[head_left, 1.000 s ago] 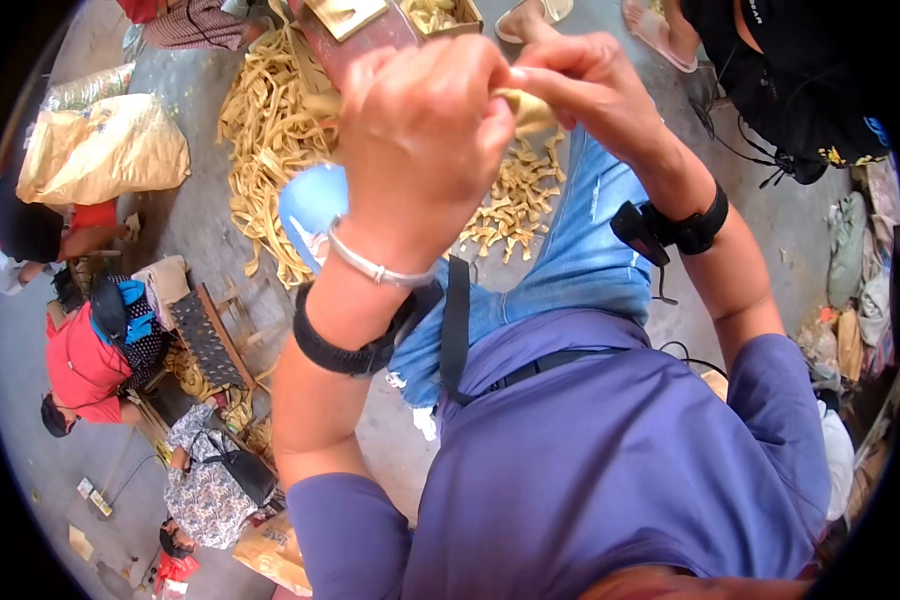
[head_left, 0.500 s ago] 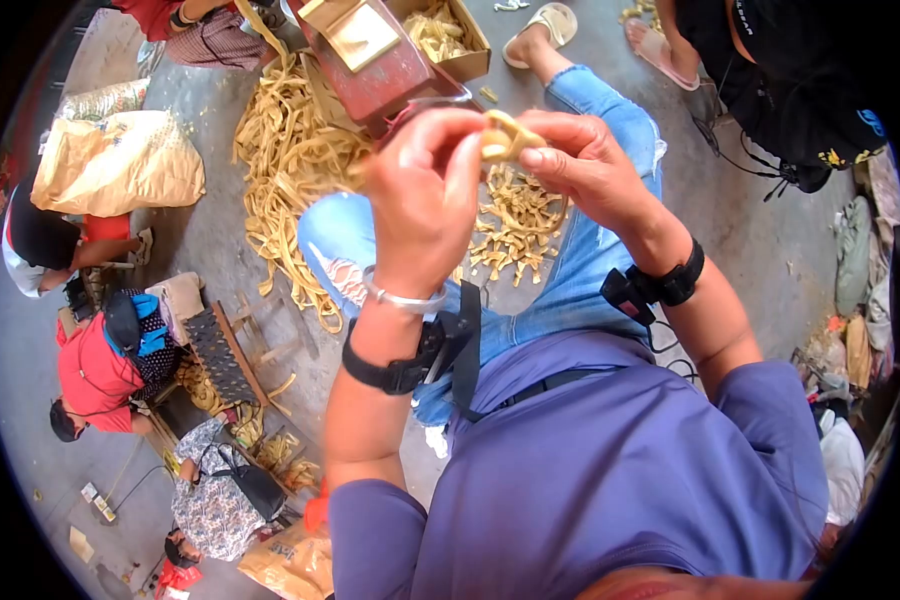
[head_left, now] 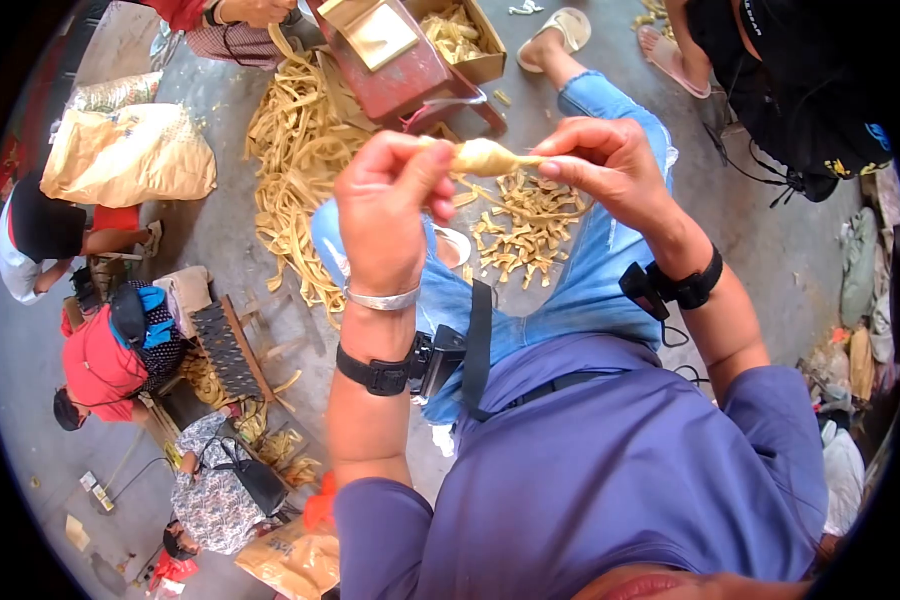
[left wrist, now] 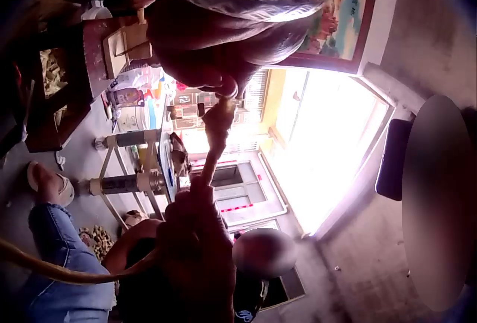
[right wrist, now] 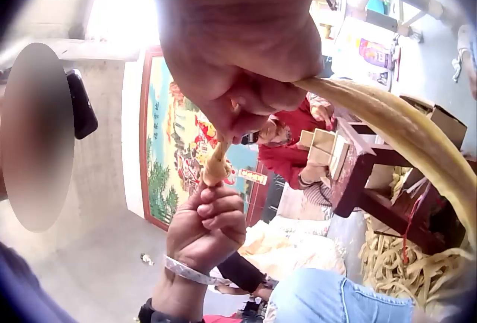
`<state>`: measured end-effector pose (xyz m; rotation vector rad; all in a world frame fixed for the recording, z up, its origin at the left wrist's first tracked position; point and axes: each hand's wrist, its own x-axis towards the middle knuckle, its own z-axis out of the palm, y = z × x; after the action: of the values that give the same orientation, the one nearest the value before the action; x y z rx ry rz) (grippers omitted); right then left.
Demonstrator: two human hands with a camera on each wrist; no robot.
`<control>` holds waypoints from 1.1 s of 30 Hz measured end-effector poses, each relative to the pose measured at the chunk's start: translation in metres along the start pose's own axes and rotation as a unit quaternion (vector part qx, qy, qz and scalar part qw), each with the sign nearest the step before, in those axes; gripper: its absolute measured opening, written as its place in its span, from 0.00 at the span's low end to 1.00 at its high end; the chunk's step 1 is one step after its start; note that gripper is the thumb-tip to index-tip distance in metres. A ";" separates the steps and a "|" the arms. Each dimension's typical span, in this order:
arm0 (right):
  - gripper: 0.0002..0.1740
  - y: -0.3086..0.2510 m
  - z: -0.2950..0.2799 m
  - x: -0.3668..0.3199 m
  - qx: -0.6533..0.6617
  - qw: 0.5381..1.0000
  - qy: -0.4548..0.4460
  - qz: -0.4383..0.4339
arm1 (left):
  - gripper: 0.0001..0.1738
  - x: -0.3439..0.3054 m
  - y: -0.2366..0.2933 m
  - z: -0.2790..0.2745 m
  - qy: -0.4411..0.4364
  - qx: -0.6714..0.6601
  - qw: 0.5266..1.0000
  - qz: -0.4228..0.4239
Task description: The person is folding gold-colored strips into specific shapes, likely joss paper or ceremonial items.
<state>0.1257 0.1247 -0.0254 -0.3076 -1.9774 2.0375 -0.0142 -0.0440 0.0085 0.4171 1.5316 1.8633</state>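
A pale yellow, soft-looking strip with a bulging knot [head_left: 485, 157] stretches between the two hands in front of the lap. My left hand [head_left: 383, 205] pinches its left end between thumb and forefinger. On the other side, my right hand [head_left: 615, 175] pinches the narrow part beside the knot between thumb and fingertips. A long tail of the strip [right wrist: 402, 114] runs out of the right hand in the right wrist view. Below the hands, a heap of short knotted pieces [head_left: 525, 235] lies on the floor between the legs.
A large pile of long strips [head_left: 305, 170] spreads on the floor at front left. Beside it stands a red bench [head_left: 395, 85] carrying a wooden block [head_left: 370, 35]. A cardboard box [head_left: 488, 66] holds more yellow pieces. Several people sit around; a paper sack [head_left: 135, 160] lies left.
The hands came down from near the camera and moved apart. An open loop in the strip half a second ago is now a closed knot pulled between them.
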 end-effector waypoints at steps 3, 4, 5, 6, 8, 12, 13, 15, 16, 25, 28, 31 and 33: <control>0.07 0.004 -0.002 0.003 -0.052 0.998 0.026 -0.036 | 0.05 0.004 -0.005 -0.022 -0.006 -0.042 0.999 -0.005; 0.07 0.005 -0.002 0.003 -0.075 0.996 0.031 -0.046 | 0.06 0.009 -0.007 -0.025 -0.005 0.016 0.999 0.041; 0.07 0.004 -0.001 0.005 -0.086 0.995 0.030 -0.047 | 0.07 0.016 -0.007 -0.025 -0.004 0.073 0.994 0.087; 0.06 0.004 0.000 0.008 -0.099 0.993 0.029 -0.050 | 0.09 0.022 -0.005 -0.025 -0.002 0.130 0.982 0.134; 0.05 -0.001 0.005 0.014 -0.120 0.990 0.029 -0.074 | 0.27 0.027 0.012 -0.022 -0.078 0.268 0.935 0.219; 0.04 -0.014 0.011 0.037 -0.128 0.987 -0.004 -0.097 | 0.13 0.030 0.018 -0.004 -0.183 0.259 0.947 0.053; 0.04 -0.015 0.008 0.045 -0.150 0.982 -0.013 -0.118 | 0.09 0.034 0.018 -0.007 -0.181 0.283 0.940 0.056; 0.05 -0.015 0.002 0.060 -0.202 0.970 -0.029 -0.134 | 0.06 0.044 0.016 -0.016 -0.183 0.324 0.927 0.048; 0.05 -0.015 -0.001 0.067 -0.206 0.969 -0.041 -0.129 | 0.06 0.049 0.017 -0.023 -0.185 0.340 0.921 0.039; 0.07 0.025 -0.011 0.178 -0.228 0.963 -0.051 -0.133 | 0.16 0.139 0.014 -0.080 -0.188 0.375 0.907 0.039; 0.07 0.045 -0.012 0.226 -0.266 0.949 -0.026 -0.166 | 0.15 0.189 0.002 -0.101 -0.158 0.391 0.906 0.035; 0.07 0.058 -0.008 0.258 -0.285 0.949 -0.005 -0.133 | 0.16 0.217 -0.009 -0.108 -0.122 0.383 0.915 0.025; 0.07 0.071 -0.007 0.272 -0.315 0.938 0.019 -0.144 | 0.15 0.234 -0.015 -0.111 -0.104 0.400 0.910 0.036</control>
<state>-0.1303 0.2236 -0.0845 -0.1656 -2.4351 1.1754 -0.2471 0.0336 -0.0745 1.0126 2.0920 1.1022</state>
